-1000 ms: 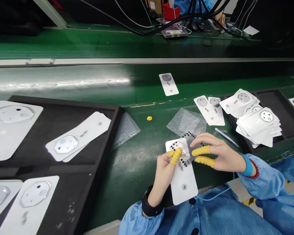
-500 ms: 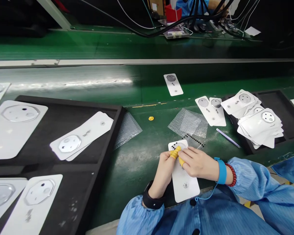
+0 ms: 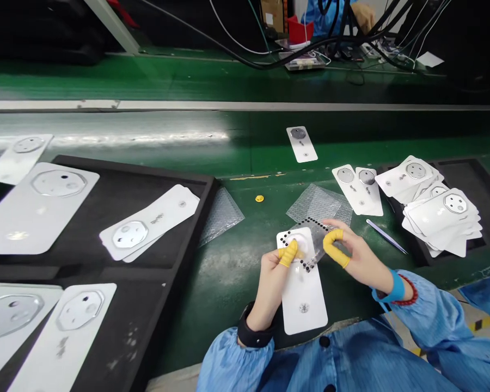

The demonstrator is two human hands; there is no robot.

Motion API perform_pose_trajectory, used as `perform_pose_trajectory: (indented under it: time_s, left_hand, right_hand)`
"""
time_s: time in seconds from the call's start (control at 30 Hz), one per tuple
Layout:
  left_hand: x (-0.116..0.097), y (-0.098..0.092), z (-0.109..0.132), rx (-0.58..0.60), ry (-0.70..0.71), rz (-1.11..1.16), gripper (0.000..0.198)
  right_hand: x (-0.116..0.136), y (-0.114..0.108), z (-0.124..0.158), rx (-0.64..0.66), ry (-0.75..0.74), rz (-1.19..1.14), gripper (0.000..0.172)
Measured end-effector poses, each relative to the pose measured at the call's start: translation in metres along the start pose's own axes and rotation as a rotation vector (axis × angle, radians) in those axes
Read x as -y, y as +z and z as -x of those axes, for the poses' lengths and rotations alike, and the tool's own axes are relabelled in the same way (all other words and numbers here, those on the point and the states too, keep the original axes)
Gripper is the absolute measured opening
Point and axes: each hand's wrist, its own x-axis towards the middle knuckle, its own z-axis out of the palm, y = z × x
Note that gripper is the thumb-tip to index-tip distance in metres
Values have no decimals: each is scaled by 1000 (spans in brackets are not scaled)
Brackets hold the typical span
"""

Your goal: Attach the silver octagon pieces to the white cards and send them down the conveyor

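Note:
A white rectangular card lies on the green bench under my left hand, with a round clear patch near its top end. My left hand presses on the card's upper part, a yellow finger cot on its thumb. A clear film edged with black dots lies over the card's top corner and extends right. My right hand is just right of the film, fingers apart, with yellow cots on two fingers. The fingertips sit at the film's edge. Any grip on the film is not visible.
Black foam trays holding large white cards stand at left. Another tray at right holds stacked cards. Metal tweezers, bubble wrap, a small yellow disc and a lone card lie on the bench. A co-worker's blue sleeve shows beyond cables.
My right hand has drawn back rightward off the card, its fingers spreading apart. The dotted film now shows beside my left hand. The whole view has shifted slightly.

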Motion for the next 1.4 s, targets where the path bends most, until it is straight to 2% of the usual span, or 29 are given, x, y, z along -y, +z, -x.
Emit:
perform_pose_trajectory:
  time_s: [0.03,0.17,0.23,0.3,0.43,0.57,0.7,0.77,0.8,0.87,0.93,1.0,1.1,1.17,1.23,1.4]
  left_hand:
    - [0,-1,0,-6,20,-18,45]
    - [1,-9,-1,-47,137,-117,44]
    - [1,-16,1,-72,189,-169,44]
    - [2,-23,2,-90,220,-233,45]
    - [5,-27,-2,-150,248,-413,34]
    - [3,-32,-8,-307,229,-619,31]
    - [-16,-57,8,-472,176,-784,39]
    - [-24,-65,25,-554,230,-810,51]
    - [-26,-65,33,-562,286,-776,64]
    - [-26,-56,46,-453,363,-615,93]
    - [-21,-39,54,-221,334,-401,108]
    - [-15,-20,57,-24,253,-270,101]
    - [-12,-3,57,145,241,-235,77]
    - [-14,0,57,215,259,-248,68]
    - [-16,0,58,236,268,-268,58]
    - [-16,0,59,156,359,-387,13]
  right_hand:
    - [2,-4,1,5,108,-99,10]
    - [1,-20,-2,55,377,-384,22]
    - [-10,-24,-6,32,491,-443,30]
    - [-26,-24,-9,-23,531,-445,35]
    - [-49,-14,-5,-62,485,-401,33]
    - [-44,-3,4,-94,396,-357,20]
    - [-28,4,6,-109,283,-313,8]
    - [-16,5,3,-124,188,-272,3]
    - [-9,6,2,-137,130,-251,2]
    - [7,6,-2,-160,11,-222,7]
    - [24,5,-6,-157,-105,-210,12]
    - [38,5,-10,-131,-198,-197,14]
    - [48,2,-12,-78,-265,-157,12]
    - [49,-1,-12,-50,-286,-121,10]
    - [48,-5,-11,-32,-319,-81,10]
    - [45,-12,-10,-30,-461,100,11]
